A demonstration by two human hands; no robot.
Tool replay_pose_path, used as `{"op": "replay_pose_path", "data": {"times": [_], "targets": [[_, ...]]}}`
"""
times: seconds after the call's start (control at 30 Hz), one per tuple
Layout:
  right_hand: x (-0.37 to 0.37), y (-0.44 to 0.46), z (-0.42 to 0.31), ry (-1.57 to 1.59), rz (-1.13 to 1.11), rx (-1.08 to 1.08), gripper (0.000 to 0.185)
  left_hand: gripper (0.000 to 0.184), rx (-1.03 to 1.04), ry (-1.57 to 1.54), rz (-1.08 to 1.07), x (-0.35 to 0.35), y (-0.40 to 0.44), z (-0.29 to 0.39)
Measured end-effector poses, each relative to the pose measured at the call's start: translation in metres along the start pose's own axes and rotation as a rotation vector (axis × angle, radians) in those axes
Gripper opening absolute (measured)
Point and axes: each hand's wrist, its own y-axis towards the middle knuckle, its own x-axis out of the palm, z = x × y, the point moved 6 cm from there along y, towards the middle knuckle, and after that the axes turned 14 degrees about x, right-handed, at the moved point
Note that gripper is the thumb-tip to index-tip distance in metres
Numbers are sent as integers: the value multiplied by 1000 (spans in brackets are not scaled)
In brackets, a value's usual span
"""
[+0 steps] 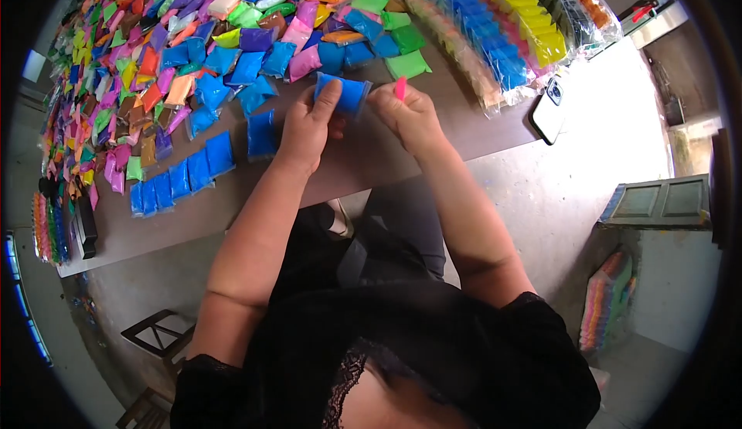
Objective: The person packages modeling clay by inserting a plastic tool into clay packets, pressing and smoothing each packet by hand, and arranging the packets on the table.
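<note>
Between the thumb and fingers of my left hand [306, 124] is a small blue packet [352, 95] in clear film. My right hand [413, 122] is closed at the packet's right end, with a slim pink-red object [400, 88] sticking up from its grip. What kind of object it is, I cannot make out. Whether the right fingertips also pinch the film is unclear. Below and left of my left hand, a lone blue packet [261, 134] lies flat, and further left several blue packets [178, 179] lie in a slanting row.
A large heap of many-coloured packets [166, 39] covers the table's [340, 154] far left. Ordered rows of packets [471, 23] in clear bags stand at the far right. A phone [549, 110] lies by the right edge. A chair [158, 332] stands on the floor at left.
</note>
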Motion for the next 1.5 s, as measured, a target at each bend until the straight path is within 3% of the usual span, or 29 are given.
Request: {"op": "replay_pose_path", "data": {"times": [0.07, 0.17, 0.5, 0.6, 0.67, 0.77, 0.87, 1.0, 1.07, 1.1, 1.13, 1.2, 1.23, 1.27, 1.33, 1.37, 1.4, 1.47, 1.5], "targets": [[0, 2, -4, -73, 73, -47, 15, 41, 77, 150, -11, 3, 1, 6], [0, 6, -1, -251, 66, -118, 12, 40, 83, 99, -21, 1, -2, 10], [6, -26, 5, -189, 66, 132, 17, 40, 33, 136, -122, 4, -13, 21], [15, -46, 7, -120, 90, 128, 16, 39, 40, 29, -174, 9, -19, 19], [20, -55, 11, -65, 98, 133, 15, 36, 158, -199, -182, 20, -28, 27], [31, -62, 21, 29, 65, 59, 12, 36, 62, -426, -230, 29, -42, 28], [39, -66, 26, -29, 25, 74, 13, 38, -29, -527, -176, 25, -48, 19], [29, -70, 24, -134, 170, 60, 19, 40, 23, -480, -153, 15, -40, 12], [19, -76, 21, -98, 242, 55, 21, 41, 541, 439, -128, 7, -38, 39], [17, -79, 11, -38, 241, -5, 21, 56, 695, 883, -269, 15, -43, 47], [14, -81, 4, 23, 243, -69, 21, 56, 696, 881, -276, 16, -47, 37], [8, -79, 2, 39, 270, -73, 23, 76, 778, 1351, -481, 32, -61, 3], [1, -79, -1, -19, 322, -69, 22, 91, 696, 1305, -533, 29, -57, -8], [-6, -79, -4, -77, 374, -67, 21, 91, 706, 1302, -549, 27, -53, -6], [-24, -81, -5, -172, 414, -79, 21, 95, 732, 977, -429, 16, -47, 5], [-26, -82, -8, -273, 439, -88, 21, 78, 766, 889, -333, 11, -48, 23], [-28, -84, -8, -261, 451, -88, 21, 78, 765, 890, -351, 6, -45, 22], [-28, -89, -12, -579, 606, -92, 18, 51, 946, 998, -466, 7, -49, 27], [-28, -88, -9, -567, 615, -87, 18, 30, 1055, 1030, -435, 14, -56, 32]]}}
